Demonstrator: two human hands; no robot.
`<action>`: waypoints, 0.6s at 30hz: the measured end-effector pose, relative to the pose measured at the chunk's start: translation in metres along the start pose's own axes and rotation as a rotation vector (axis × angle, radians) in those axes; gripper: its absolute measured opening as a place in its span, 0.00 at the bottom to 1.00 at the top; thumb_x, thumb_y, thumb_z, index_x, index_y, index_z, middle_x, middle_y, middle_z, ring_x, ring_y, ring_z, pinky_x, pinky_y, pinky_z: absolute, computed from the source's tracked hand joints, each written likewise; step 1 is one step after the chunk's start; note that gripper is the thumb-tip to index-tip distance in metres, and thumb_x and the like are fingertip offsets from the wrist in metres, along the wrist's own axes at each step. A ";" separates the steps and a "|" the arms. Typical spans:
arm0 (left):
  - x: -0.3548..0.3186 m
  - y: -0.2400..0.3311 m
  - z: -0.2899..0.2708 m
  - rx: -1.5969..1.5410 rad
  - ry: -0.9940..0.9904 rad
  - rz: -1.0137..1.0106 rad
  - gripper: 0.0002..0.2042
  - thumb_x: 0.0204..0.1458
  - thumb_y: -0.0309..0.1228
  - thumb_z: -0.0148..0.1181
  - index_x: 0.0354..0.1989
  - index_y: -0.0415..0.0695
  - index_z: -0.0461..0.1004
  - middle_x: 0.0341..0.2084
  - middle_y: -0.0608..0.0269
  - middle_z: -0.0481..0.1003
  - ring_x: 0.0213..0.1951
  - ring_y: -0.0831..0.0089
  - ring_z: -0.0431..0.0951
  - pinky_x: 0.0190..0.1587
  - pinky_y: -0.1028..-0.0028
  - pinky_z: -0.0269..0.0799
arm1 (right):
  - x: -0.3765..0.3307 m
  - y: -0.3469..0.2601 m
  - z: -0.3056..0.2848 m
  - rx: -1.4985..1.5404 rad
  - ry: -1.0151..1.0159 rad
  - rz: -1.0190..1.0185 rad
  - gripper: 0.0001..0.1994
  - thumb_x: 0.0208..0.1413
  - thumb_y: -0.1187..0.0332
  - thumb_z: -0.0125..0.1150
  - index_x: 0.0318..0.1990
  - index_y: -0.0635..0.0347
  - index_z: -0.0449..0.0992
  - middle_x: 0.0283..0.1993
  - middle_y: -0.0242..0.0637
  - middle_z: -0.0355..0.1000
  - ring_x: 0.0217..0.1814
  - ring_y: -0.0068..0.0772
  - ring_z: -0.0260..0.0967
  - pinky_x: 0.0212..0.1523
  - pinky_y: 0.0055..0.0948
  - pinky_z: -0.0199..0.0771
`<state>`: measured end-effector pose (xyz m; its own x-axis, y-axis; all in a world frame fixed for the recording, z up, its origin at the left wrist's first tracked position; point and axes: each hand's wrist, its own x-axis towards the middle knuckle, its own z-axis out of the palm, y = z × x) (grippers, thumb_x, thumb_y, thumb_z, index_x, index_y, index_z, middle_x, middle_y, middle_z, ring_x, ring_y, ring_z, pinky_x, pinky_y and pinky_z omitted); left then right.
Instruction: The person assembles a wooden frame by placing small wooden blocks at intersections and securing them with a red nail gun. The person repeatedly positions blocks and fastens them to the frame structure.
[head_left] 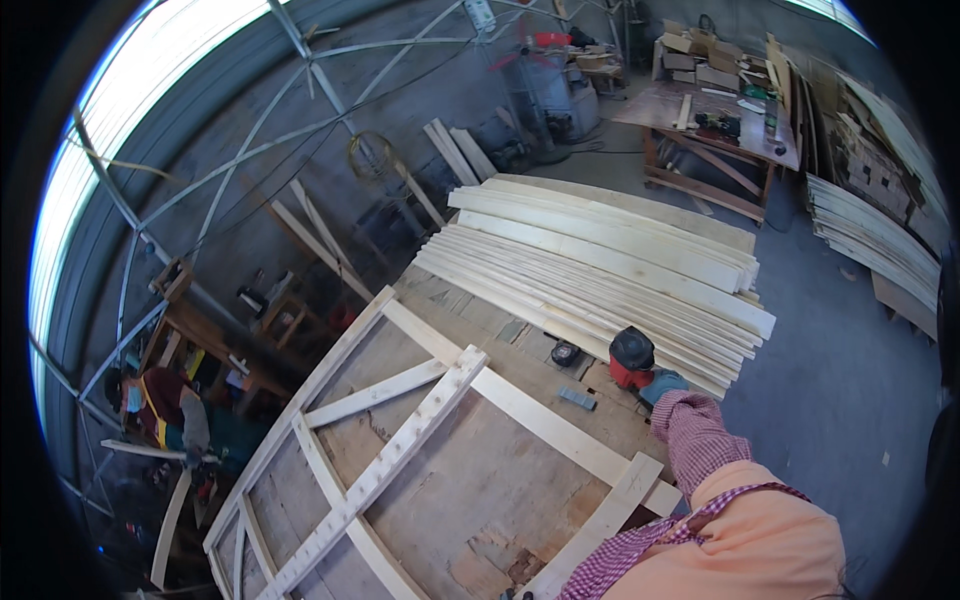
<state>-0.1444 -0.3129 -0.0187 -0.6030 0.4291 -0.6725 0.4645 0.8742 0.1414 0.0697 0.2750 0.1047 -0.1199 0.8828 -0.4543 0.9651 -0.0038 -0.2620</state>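
My right hand, in a teal glove, reaches over the workbench and is closed round a red and black nail gun. Its black cap points up, and its lower part is hidden. Just left of it lies a small grey-blue strip of fasteners. A round black tape measure rests a little farther off. Nearer me, a pale wooden frame of crossed battens lies on the bench, one diagonal batten on top. My left hand is out of view.
Long pale boards are stacked across the bench's far side. Off to the left, another person in a mask and apron handles wood. A worktable with cardboard boxes stands at the back right, near leaning sheets.
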 end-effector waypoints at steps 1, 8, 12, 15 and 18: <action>-0.011 -0.003 -0.002 -0.032 0.014 -0.007 0.38 0.53 0.66 0.40 0.68 0.57 0.54 0.68 0.56 0.53 0.70 0.46 0.44 0.64 0.34 0.29 | 0.002 -0.004 0.012 0.008 0.083 -0.021 0.25 0.49 0.48 0.53 0.51 0.51 0.76 0.55 0.46 0.72 0.57 0.48 0.69 0.58 0.41 0.68; -0.005 0.017 -0.008 -0.033 0.374 0.054 0.36 0.49 0.66 0.47 0.62 0.59 0.64 0.59 0.61 0.67 0.65 0.49 0.55 0.65 0.38 0.30 | 0.057 0.037 0.030 0.045 0.175 -0.275 0.31 0.51 0.41 0.50 0.45 0.61 0.78 0.42 0.51 0.77 0.46 0.53 0.75 0.44 0.44 0.74; -0.030 0.020 -0.016 -0.092 0.316 -0.070 0.36 0.48 0.63 0.51 0.60 0.52 0.67 0.59 0.60 0.66 0.66 0.52 0.54 0.66 0.40 0.31 | 0.100 0.064 0.049 0.063 0.104 -0.256 0.31 0.50 0.41 0.50 0.46 0.62 0.78 0.43 0.52 0.77 0.46 0.53 0.75 0.44 0.44 0.73; -0.038 0.027 -0.003 -0.131 0.336 -0.109 0.35 0.48 0.60 0.54 0.60 0.50 0.67 0.58 0.59 0.66 0.67 0.53 0.53 0.67 0.42 0.30 | 0.109 0.065 0.043 0.053 0.071 -0.288 0.31 0.50 0.41 0.51 0.46 0.62 0.77 0.43 0.53 0.76 0.47 0.53 0.75 0.45 0.44 0.73; -0.044 0.036 -0.014 -0.128 0.297 -0.138 0.34 0.48 0.59 0.54 0.60 0.50 0.67 0.60 0.58 0.65 0.67 0.54 0.52 0.67 0.43 0.30 | 0.128 0.074 0.035 0.048 0.030 -0.308 0.31 0.50 0.42 0.51 0.47 0.62 0.77 0.43 0.54 0.76 0.47 0.54 0.75 0.45 0.45 0.73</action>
<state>-0.1104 -0.2973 0.0263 -0.8251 0.3363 -0.4539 0.2923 0.9417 0.1664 0.1176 0.3715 -0.0033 -0.3976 0.8591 -0.3222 0.8721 0.2446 -0.4239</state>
